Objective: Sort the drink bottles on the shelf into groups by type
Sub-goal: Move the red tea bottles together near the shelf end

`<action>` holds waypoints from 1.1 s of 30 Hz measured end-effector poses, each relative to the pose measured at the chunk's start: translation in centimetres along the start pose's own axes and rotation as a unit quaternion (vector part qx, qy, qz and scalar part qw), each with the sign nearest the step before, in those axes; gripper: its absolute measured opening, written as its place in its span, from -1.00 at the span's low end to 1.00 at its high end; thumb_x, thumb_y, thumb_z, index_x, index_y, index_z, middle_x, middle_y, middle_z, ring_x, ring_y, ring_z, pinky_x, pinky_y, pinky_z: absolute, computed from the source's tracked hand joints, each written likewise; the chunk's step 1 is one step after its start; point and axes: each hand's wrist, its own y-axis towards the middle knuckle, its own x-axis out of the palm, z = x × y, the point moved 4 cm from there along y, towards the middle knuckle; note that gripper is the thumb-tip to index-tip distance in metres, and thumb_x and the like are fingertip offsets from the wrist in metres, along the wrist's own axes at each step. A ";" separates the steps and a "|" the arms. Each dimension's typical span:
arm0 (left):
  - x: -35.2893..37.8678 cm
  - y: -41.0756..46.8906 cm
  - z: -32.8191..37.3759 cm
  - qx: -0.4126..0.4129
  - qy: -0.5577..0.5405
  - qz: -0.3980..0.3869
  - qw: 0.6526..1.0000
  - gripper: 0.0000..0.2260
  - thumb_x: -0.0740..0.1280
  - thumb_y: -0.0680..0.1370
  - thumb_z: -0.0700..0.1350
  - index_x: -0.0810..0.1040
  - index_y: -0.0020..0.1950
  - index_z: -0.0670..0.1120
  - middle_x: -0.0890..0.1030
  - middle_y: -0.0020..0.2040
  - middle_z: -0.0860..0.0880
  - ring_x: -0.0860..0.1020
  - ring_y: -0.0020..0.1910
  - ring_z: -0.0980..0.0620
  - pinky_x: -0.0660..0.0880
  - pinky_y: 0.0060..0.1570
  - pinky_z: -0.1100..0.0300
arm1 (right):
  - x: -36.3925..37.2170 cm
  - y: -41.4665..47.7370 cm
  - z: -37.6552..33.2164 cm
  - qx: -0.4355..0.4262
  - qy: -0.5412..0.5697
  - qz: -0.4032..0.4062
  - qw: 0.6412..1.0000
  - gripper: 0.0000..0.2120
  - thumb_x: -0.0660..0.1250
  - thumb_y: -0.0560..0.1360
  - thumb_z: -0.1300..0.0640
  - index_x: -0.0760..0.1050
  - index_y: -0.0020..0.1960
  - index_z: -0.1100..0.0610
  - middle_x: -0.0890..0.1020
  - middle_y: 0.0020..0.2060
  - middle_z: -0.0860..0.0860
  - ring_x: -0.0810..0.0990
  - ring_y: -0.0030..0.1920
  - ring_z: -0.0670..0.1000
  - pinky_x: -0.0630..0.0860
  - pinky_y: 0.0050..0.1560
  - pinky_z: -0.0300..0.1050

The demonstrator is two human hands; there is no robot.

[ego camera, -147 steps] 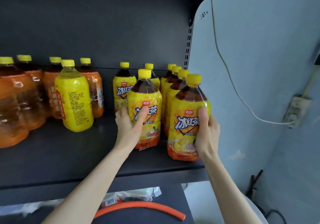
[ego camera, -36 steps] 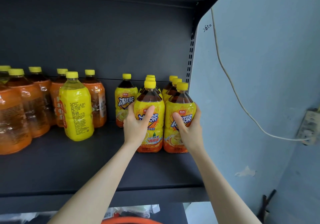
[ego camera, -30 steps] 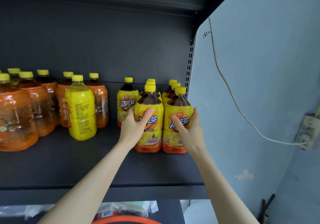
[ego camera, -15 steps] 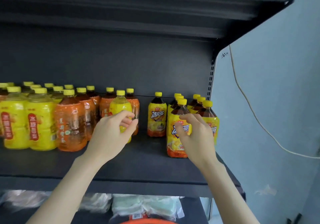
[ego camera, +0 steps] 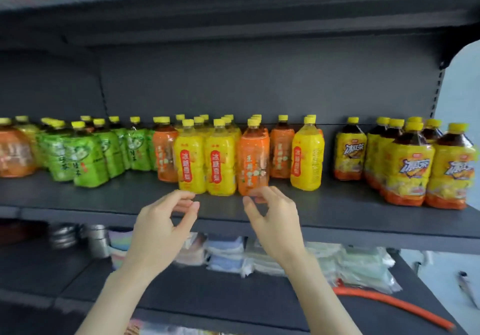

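Reading 冰红茶, yellow-labelled bottles (ego camera: 411,168) cluster rightmost on the shelf (ego camera: 337,205).

On the dark grey lower shelf board (ego camera: 220,290), shiny round metal tins (ego camera: 97,240) stand left of clear plastic packets of pastel cloth (ego camera: 226,254). A curved orange rubber tube (ego camera: 394,304) lies to their right.

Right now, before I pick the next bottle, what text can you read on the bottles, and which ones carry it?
"冰红茶": front label of the dark tea bottles at the right end.
"冰糖雪梨": red vertical strip on the yellow bottles in the middle.
Too blurred to read: vertical print on the orange bottles.
Too blurred to read: characters on the green bottles.
Too small to read: the red brand tag above "冰红茶".
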 end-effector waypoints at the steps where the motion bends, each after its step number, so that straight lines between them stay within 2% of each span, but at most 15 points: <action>1: -1.2 0.4 -0.9 0.006 0.005 0.006 1.000 -0.83 0.36 0.49 -0.02 0.61 0.03 -0.06 0.62 -0.16 0.17 0.57 -0.08 0.27 0.43 -0.15 0.45 | 1.4 0.4 -1.2 -0.004 0.004 -0.004 1.000 -0.82 0.31 0.53 0.03 0.59 0.04 0.10 0.63 -0.04 -0.02 0.61 -0.07 -0.01 0.53 -0.05 0.03; 4: -4.3 2.3 -4.0 0.017 0.014 0.025 0.999 -0.79 0.37 0.51 -0.05 0.58 0.11 -0.07 0.62 -0.05 0.09 0.57 -0.04 0.21 0.43 -0.04 0.31 | 5.4 2.3 -4.4 -0.025 0.016 -0.015 0.999 -0.79 0.31 0.54 0.04 0.56 0.12 0.09 0.61 0.04 -0.03 0.60 -0.05 -0.02 0.55 -0.05 0.04; 6: -5.8 3.5 -6.3 0.019 0.013 0.029 0.999 -0.76 0.38 0.50 -0.06 0.56 0.15 -0.06 0.61 0.00 0.09 0.56 0.00 0.18 0.40 0.01 0.29 | 8.1 3.7 -6.1 -0.040 0.022 -0.018 0.999 -0.76 0.30 0.55 0.04 0.54 0.17 0.10 0.60 0.08 -0.03 0.59 0.00 -0.03 0.55 -0.04 0.02; 8: -7.1 4.8 -8.8 0.022 0.017 0.029 0.999 -0.72 0.35 0.50 0.02 0.53 0.18 -0.02 0.59 0.02 0.12 0.55 0.03 0.20 0.40 0.02 0.27 | 10.8 5.1 -7.5 -0.051 0.025 -0.018 0.998 -0.75 0.29 0.56 0.04 0.53 0.19 0.10 0.60 0.10 -0.03 0.58 0.03 -0.04 0.53 0.00 -0.05; 12: -9.2 7.6 -14.6 0.025 0.031 0.032 0.999 -0.69 0.31 0.51 0.04 0.50 0.23 -0.01 0.59 0.06 0.11 0.54 0.06 0.17 0.41 0.06 0.21 | 16.7 7.4 -9.3 -0.071 0.029 -0.011 0.997 -0.75 0.29 0.56 0.05 0.52 0.21 0.08 0.58 0.10 -0.07 0.56 0.02 -0.06 0.49 -0.03 -0.18; 16: -11.1 9.5 -20.3 0.008 0.031 0.011 0.999 -0.65 0.29 0.50 0.11 0.47 0.25 0.03 0.56 0.07 0.16 0.52 0.08 0.23 0.47 0.11 0.14 | 22.8 9.6 -10.3 -0.056 0.034 -0.010 0.998 -0.74 0.31 0.54 0.03 0.51 0.21 0.07 0.59 0.08 -0.06 0.58 0.01 -0.05 0.54 -0.02 -0.09; 19: -13.7 11.0 -25.0 0.020 0.061 -0.008 0.998 -0.58 0.23 0.47 0.18 0.46 0.28 0.05 0.55 0.07 0.18 0.52 0.06 0.24 0.47 0.08 0.17 | 28.4 11.2 -12.4 -0.051 0.050 -0.027 0.997 -0.75 0.32 0.54 0.05 0.51 0.19 0.08 0.59 0.07 -0.04 0.57 0.01 -0.06 0.54 0.03 -0.05; 25: -21.2 13.8 -34.6 -0.005 0.052 0.037 0.998 -0.69 0.35 0.51 -0.05 0.48 0.26 0.03 0.55 0.03 0.18 0.52 0.05 0.25 0.43 0.04 0.23 | 39.2 14.4 -18.7 -0.065 0.070 -0.058 0.994 -0.74 0.33 0.54 0.09 0.52 0.20 0.12 0.60 0.09 0.00 0.57 0.08 -0.03 0.53 0.07 -0.02; 30: -26.7 14.9 -44.2 -0.016 0.037 0.049 0.998 -0.73 0.36 0.50 -0.08 0.51 0.20 0.01 0.59 -0.01 0.17 0.52 0.03 0.29 0.34 -0.02 0.54 | 47.8 14.9 -23.5 -0.054 0.077 -0.040 0.995 -0.77 0.31 0.55 0.08 0.53 0.17 0.10 0.59 0.09 -0.04 0.56 0.04 -0.06 0.53 0.01 0.00; 33: -29.3 15.1 -49.6 -0.020 0.021 0.038 0.999 -0.75 0.36 0.50 -0.11 0.52 0.17 -0.01 0.60 -0.02 0.16 0.53 0.02 0.28 0.35 0.00 0.53 | 52.7 14.1 -25.6 -0.024 0.070 -0.025 0.997 -0.77 0.31 0.54 0.07 0.53 0.17 0.09 0.59 0.08 -0.04 0.56 0.05 -0.04 0.51 0.02 -0.02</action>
